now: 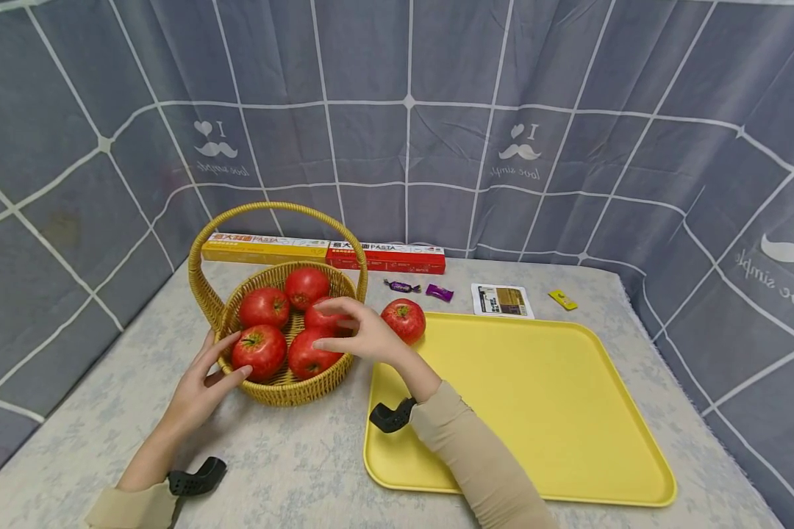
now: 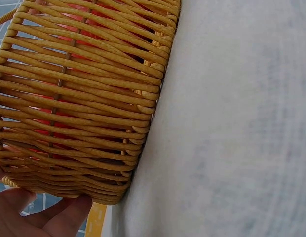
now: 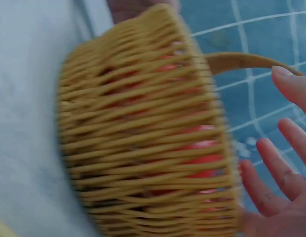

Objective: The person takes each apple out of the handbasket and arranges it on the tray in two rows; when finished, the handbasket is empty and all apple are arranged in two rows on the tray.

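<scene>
Hands meet at a round woven wicker basket (image 1: 284, 386) with a tall arched handle, standing on a pale cloth-covered table (image 1: 291, 463). Left hand (image 1: 201, 386), forearm stretched forward from a beige sleeve, rests against the basket's near-left wall with fingers straight and spread, the fingertips (image 1: 241, 373) touching the rim beside a red tomato; it grasps nothing. The left wrist view shows the same wall of the basket (image 2: 79, 98) close up, red showing through the weave, and part of the hand (image 2: 39, 217) below it.

Right hand (image 1: 357, 334) reaches across from the right, its wrist over the corner of a flat yellow plastic tray (image 1: 569, 411). Its fingers are extended and loosely spread above the red tomatoes (image 1: 287, 330) lying in the basket, fingertips (image 1: 327, 344) at or just over one of them; whether they touch it cannot be told. In the blurred right wrist view the fingers (image 3: 281, 168) are straight and apart, beside the basket's rim (image 3: 143, 133), holding nothing.

Five tomatoes lie in the basket. A sixth red tomato (image 1: 403, 319) sits just behind the right hand, at the tray's far-left corner.
</scene>
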A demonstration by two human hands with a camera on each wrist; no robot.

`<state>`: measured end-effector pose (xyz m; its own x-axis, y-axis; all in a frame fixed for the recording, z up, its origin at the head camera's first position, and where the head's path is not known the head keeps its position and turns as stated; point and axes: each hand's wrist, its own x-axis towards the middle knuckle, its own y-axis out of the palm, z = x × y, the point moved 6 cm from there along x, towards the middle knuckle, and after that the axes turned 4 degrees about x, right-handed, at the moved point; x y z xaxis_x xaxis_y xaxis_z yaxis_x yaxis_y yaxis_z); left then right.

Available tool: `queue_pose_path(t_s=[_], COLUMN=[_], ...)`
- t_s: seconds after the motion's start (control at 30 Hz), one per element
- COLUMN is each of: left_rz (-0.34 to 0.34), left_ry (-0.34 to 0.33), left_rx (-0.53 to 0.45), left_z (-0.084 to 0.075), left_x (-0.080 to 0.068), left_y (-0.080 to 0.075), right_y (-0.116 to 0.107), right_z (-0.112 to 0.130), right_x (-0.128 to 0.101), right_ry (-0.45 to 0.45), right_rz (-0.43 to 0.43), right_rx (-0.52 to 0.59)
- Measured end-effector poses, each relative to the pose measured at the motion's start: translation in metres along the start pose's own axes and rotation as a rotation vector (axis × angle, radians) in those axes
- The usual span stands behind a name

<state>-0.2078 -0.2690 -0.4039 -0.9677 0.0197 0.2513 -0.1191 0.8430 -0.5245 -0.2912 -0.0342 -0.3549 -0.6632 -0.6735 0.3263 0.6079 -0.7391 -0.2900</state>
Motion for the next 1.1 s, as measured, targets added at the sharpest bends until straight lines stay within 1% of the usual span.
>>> queue_pose_path(t_s=[0.13, 0.27, 0.4, 0.6, 0.7, 0.8, 0.87, 1.0, 1.1], left_rz=[0.001, 0.003, 0.005, 0.003, 0.002, 0.002, 0.004, 0.008, 0.011], left_ry=[-0.003, -0.013, -0.015, -0.014, -0.011, -0.012, -0.016, -0.025, -0.029], left_rx=[0.005, 0.019, 0.03, 0.023, 0.023, 0.025, 0.027, 0.031, 0.033], left_z=[0.001, 0.001, 0.002, 0.003, 0.003, 0.003, 0.003, 0.003, 0.002], left_x=[0.0, 0.0, 0.001, 0.001, 0.002, 0.002, 0.002, 0.002, 0.002], left_y=[0.0, -0.002, -0.002, -0.001, -0.001, 0.0, 0.001, 0.001, 0.0], right_y=[0.009, 0.012, 0.016, 0.024, 0.027, 0.027, 0.027, 0.029, 0.028], right_z=[-0.004, -0.005, -0.007, -0.01, -0.011, -0.011, -0.012, -0.012, -0.011], right_x=[0.003, 0.007, 0.012, 0.02, 0.021, 0.022, 0.023, 0.023, 0.021], right_ry=[-0.011, 0.019, 0.079, 0.137, 0.154, 0.151, 0.134, 0.076, 0.039], right_rz=[0.027, 0.055, 0.123, 0.243, 0.269, 0.271, 0.266, 0.245, 0.207], right_rx=[-0.079, -0.227, -0.358, -0.482, -0.495, -0.461, -0.444, -0.455, -0.455])
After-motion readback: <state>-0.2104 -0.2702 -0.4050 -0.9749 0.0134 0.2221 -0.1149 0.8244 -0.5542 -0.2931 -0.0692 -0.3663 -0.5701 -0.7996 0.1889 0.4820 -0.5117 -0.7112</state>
